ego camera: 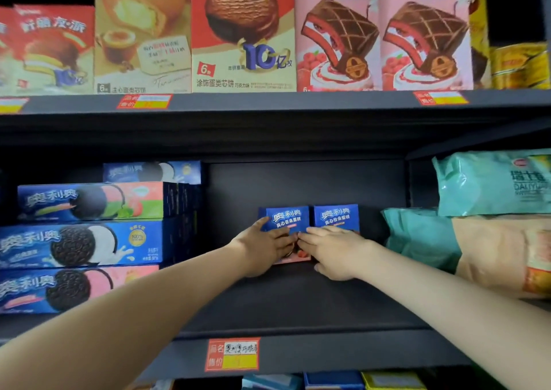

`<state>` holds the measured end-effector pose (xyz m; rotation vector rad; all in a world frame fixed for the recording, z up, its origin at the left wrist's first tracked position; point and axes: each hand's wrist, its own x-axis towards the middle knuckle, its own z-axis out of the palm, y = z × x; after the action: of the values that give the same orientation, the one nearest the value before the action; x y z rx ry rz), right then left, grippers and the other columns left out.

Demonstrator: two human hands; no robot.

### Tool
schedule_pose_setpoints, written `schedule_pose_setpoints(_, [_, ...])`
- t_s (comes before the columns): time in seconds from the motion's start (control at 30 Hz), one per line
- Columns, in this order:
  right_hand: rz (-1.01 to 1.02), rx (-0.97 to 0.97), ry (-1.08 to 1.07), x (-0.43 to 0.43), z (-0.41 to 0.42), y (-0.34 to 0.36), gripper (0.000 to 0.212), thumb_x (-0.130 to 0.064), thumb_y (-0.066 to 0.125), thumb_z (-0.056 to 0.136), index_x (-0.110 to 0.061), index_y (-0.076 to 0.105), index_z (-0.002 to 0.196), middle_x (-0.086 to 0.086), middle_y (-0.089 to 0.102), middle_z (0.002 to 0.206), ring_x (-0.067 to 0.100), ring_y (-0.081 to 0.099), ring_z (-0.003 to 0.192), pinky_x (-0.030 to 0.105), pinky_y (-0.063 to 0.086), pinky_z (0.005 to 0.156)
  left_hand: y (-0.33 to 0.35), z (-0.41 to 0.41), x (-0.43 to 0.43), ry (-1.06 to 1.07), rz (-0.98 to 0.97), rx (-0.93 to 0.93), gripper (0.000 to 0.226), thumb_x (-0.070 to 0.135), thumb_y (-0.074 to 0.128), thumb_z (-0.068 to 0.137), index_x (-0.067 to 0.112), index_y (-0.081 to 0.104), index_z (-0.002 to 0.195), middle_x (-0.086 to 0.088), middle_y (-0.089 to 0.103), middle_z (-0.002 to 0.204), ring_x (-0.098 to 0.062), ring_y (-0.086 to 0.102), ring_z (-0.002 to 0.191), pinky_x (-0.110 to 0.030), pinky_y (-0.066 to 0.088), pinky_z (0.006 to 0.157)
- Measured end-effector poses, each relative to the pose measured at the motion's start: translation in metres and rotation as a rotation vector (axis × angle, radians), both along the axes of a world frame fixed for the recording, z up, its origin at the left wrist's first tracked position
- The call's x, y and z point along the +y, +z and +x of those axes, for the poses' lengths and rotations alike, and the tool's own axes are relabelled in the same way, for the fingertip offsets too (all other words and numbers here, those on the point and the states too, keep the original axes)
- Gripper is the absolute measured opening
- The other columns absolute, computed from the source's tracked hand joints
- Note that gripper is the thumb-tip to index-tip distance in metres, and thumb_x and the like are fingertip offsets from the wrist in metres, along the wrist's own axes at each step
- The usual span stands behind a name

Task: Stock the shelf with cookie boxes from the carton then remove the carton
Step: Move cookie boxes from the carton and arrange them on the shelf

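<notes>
Your left hand [265, 246] and right hand [337, 249] both reach to the back of the middle shelf [298, 300], fingertips almost meeting; the left hand lies over the lower front of the left box [286, 219], thumb up along its left edge, fingers spread across its face; whether it grips or only presses, you cannot tell; the right hand lies flat with straight fingers against the lower front of the right box [335, 215], thumb low beside the shelf floor, holding nothing.

Both boxes are small, blue and upright, fronts towards you; they stand side by side, just apart, close to the dark back wall, near the middle of the bay.

Long boxes [89, 243] of the same blue brand are stacked flat at the left of the shelf, well apart from the two small ones; soft bags [492, 181], green and beige, are piled at the right.

A red price tag [232, 354] sits on the shelf's front edge below your arms; cake boxes [243, 32] stand in a row on the shelf above.
</notes>
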<state>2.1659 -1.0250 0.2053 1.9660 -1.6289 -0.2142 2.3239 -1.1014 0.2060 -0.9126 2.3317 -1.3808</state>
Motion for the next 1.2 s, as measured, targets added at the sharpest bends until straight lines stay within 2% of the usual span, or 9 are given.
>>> schedule_pose_setpoints(0.1, [0.000,0.017,-0.010,-0.009,0.001,0.003,0.059,-0.027,0.032,0.102,-0.015,0.006,0.153,-0.005,0.000,0.161,0.013,-0.001,0.147,0.031,0.004,0.118,0.005,-0.004,-0.007,0.034,0.044,-0.023,0.067,0.015,0.035,0.099,0.020,-0.005,0.152,0.005,-0.013,0.159,-0.015,-0.015,0.146,-0.048,0.006,0.118])
schedule_pose_setpoints(0.27, [0.039,0.111,-0.079,-0.026,0.004,0.003,0.059,-0.020,0.030,0.102,-0.015,0.000,0.153,-0.005,-0.008,0.160,0.010,-0.008,0.147,0.032,0.003,0.121,0.010,-0.004,-0.017,0.069,0.067,-0.063,0.070,0.016,0.035,0.099,0.023,-0.012,0.150,0.008,-0.018,0.158,-0.013,-0.020,0.144,-0.040,0.000,0.120])
schedule_pose_setpoints(0.47, [0.117,0.032,-0.150,-0.022,0.003,-0.002,0.073,-0.005,0.033,0.096,-0.018,-0.012,0.152,-0.008,-0.020,0.158,0.010,-0.011,0.146,0.032,0.005,0.119,0.009,-0.002,-0.017,0.095,0.038,-0.098,0.085,0.017,0.048,0.095,0.022,-0.019,0.148,0.007,-0.026,0.156,-0.015,-0.025,0.142,-0.041,-0.005,0.119])
schedule_pose_setpoints(0.57, [0.116,0.025,-0.140,-0.021,0.001,-0.002,0.073,-0.003,0.033,0.096,-0.018,-0.012,0.151,-0.007,-0.021,0.158,0.009,-0.010,0.146,0.031,0.004,0.119,0.007,0.000,-0.017,0.072,0.066,-0.055,0.092,0.016,0.055,0.091,0.022,-0.016,0.149,0.005,-0.025,0.156,-0.016,-0.023,0.143,-0.041,-0.004,0.119])
schedule_pose_setpoints(0.73, [0.103,0.057,-0.156,-0.009,-0.005,-0.002,0.063,-0.010,0.030,0.099,-0.014,-0.004,0.153,-0.005,-0.014,0.159,0.009,-0.010,0.146,0.028,0.002,0.118,0.010,0.005,0.002,0.022,0.143,0.170,0.079,0.014,0.052,0.087,0.018,0.006,0.152,0.000,-0.012,0.160,-0.016,-0.008,0.147,-0.039,0.001,0.120])
schedule_pose_setpoints(0.9, [0.035,-0.140,-0.035,0.027,0.005,0.004,0.057,-0.017,0.031,0.101,-0.012,0.008,0.153,-0.002,-0.001,0.161,0.013,-0.001,0.148,0.031,0.008,0.119,0.018,0.018,0.053,0.041,0.269,0.332,0.067,0.031,0.041,0.097,0.022,0.005,0.152,0.000,-0.003,0.160,-0.017,-0.001,0.148,-0.039,0.004,0.119])
schedule_pose_setpoints(1.0, [-0.086,-0.277,0.110,0.062,0.023,0.001,0.051,-0.027,0.036,0.100,-0.012,0.027,0.148,0.001,0.018,0.157,0.018,0.016,0.145,0.039,0.023,0.116,0.019,0.028,0.096,-0.009,0.343,0.560,0.061,0.040,0.040,0.096,0.028,0.015,0.151,-0.002,0.012,0.159,-0.023,0.017,0.145,-0.041,0.020,0.117])
schedule_pose_setpoints(1.1, [-0.156,-0.330,0.279,0.103,0.044,-0.014,0.054,-0.031,0.035,0.101,-0.014,0.022,0.150,-0.002,0.012,0.159,0.013,0.008,0.147,0.028,0.009,0.118,0.001,0.045,0.156,-0.114,0.286,0.818,0.052,0.043,0.042,0.094,0.032,0.031,0.144,0.004,0.037,0.149,-0.020,0.041,0.133,-0.043,0.041,0.103])
schedule_pose_setpoints(1.2, [-0.232,-0.354,0.463,0.141,0.066,-0.040,0.058,-0.032,0.040,0.099,-0.012,0.023,0.151,0.001,0.016,0.159,0.013,0.011,0.147,0.024,0.006,0.117,-0.032,0.068,0.217,-0.194,0.176,1.083,0.043,0.039,0.046,0.092,0.031,0.044,0.135,0.006,0.052,0.133,-0.018,0.053,0.119,-0.039,0.048,0.092])
